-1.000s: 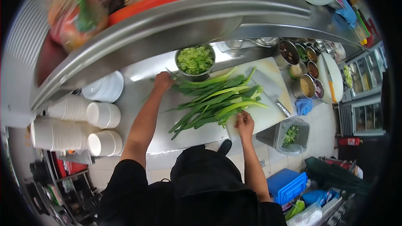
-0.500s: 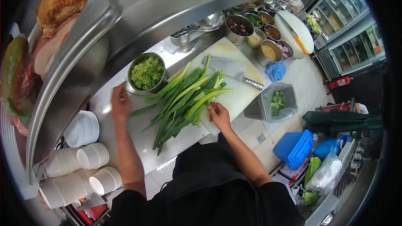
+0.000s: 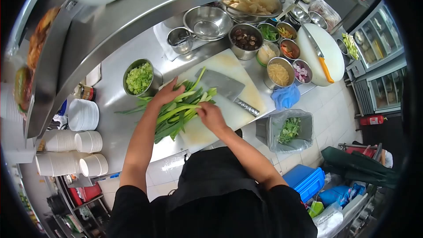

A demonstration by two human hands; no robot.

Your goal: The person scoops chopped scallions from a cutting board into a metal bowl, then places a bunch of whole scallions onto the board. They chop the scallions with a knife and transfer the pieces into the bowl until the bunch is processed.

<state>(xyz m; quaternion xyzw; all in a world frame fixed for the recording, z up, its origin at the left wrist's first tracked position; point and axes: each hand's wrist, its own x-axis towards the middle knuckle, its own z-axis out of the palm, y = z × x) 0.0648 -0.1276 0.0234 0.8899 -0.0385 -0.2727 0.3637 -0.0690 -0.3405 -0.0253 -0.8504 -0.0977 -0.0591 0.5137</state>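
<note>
A loose bunch of spring onions [image 3: 178, 113] lies across the lower left of the white cutting board [image 3: 238, 71] and onto the steel counter. My left hand [image 3: 166, 94] rests over the upper left of the bunch, fingers apart. At the right end, my right hand [image 3: 212, 117] has its fingers curled and pinched on the stalks. Just beyond the bunch, a cleaver [image 3: 219, 85] lies flat on the board, handle toward the right edge. A steel pot of chopped greens [image 3: 140, 78] stands left of my left hand.
Steel bowls with mushrooms [image 3: 246, 39], shredded yellow food [image 3: 278, 74] and chopped onion [image 3: 301, 71] stand behind the board. A knife [image 3: 318, 53] lies on a round white board [image 3: 331, 48]. A blue cloth [image 3: 286, 98] hangs near the lined bin [image 3: 288, 132]. Stacked bowls [image 3: 61, 164] stand left.
My left hand has come right from beside the pot onto the spring onions. My right hand has moved slightly left in view and stays at the bunch. The camera view has shifted.
</note>
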